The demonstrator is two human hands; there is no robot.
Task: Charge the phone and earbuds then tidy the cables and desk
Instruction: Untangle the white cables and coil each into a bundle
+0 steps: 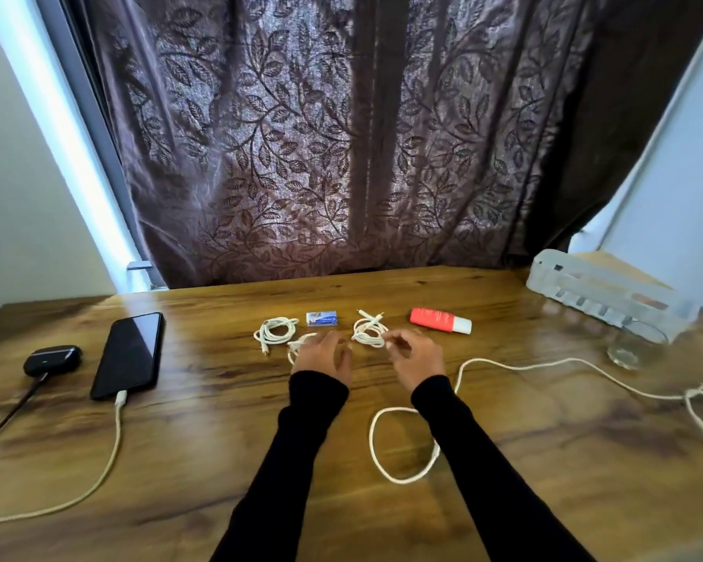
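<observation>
— What containers did we have on the desk (220, 419)?

— A pale plastic tray (597, 292) at the far right corner and a clear glass (636, 344) just in front of it; we could not tell what either held. The dark earbuds case (52, 360) sat at the far left, a dark cable (15, 411) running to it, and the phone (128, 354) lay beside it with a white charging cable (112, 448) plugged into its near end.

— And our hands?

— Our left hand (323, 356) hung with fingers relaxed over a small white coil (297, 346), partly hiding it; we could not tell if it touched. Our right hand (417, 356) had its fingers loosely curled, fingertips at the edge of a second coiled cable (368, 330); whether it pinched was blurred. A third coil (275, 330) lay left of a small box (321, 318).

— Anything else hard to read?

— The box's print. A red and white tube (439, 320) lay right of the coils, and a long loose white cable (544, 365) ran off the right edge, passing under our right sleeve (483, 460).

— The room?

— Wood-grain top, a leaf-patterned brown curtain (341, 135) behind, pale walls either side.
</observation>
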